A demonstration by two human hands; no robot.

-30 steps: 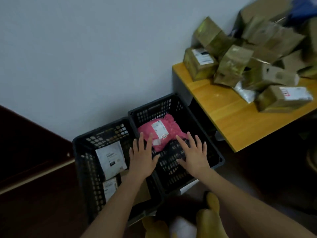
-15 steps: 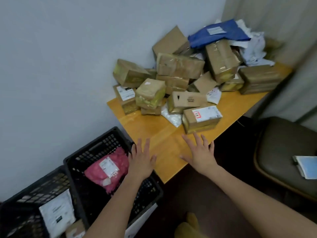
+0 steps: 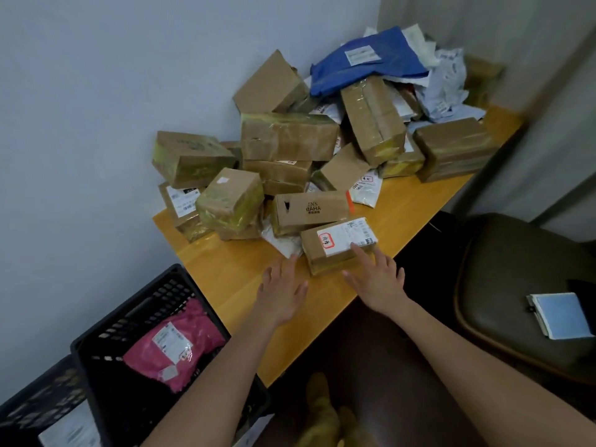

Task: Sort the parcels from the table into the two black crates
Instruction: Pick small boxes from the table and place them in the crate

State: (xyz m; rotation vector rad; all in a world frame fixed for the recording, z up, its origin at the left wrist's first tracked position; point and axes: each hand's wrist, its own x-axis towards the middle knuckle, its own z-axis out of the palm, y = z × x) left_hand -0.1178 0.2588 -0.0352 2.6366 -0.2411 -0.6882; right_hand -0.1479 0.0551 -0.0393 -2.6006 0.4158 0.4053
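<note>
A heap of taped cardboard parcels and soft mailers covers the wooden table (image 3: 416, 201). Nearest me lies a brown box with a white label (image 3: 338, 245). My right hand (image 3: 375, 279) is spread, its fingertips touching that box's near right corner. My left hand (image 3: 282, 290) hovers flat over the tabletop just left of the box, holding nothing. A black crate (image 3: 161, 285) at lower left holds a pink mailer (image 3: 174, 343). The second black crate (image 3: 42, 401) shows at the bottom left corner with a white parcel (image 3: 71, 430) inside.
A blue mailer (image 3: 371, 66) and white bags (image 3: 448, 82) top the back of the heap. A box printed BAHA (image 3: 309, 209) sits behind the labelled box. A dark padded chair (image 3: 516, 285) with a blue notebook (image 3: 558, 314) stands to the right. The wall runs along the left.
My view swung from the crates up to the table. Both hands left the pink mailer in the crate and moved right and forward to the labelled box.
</note>
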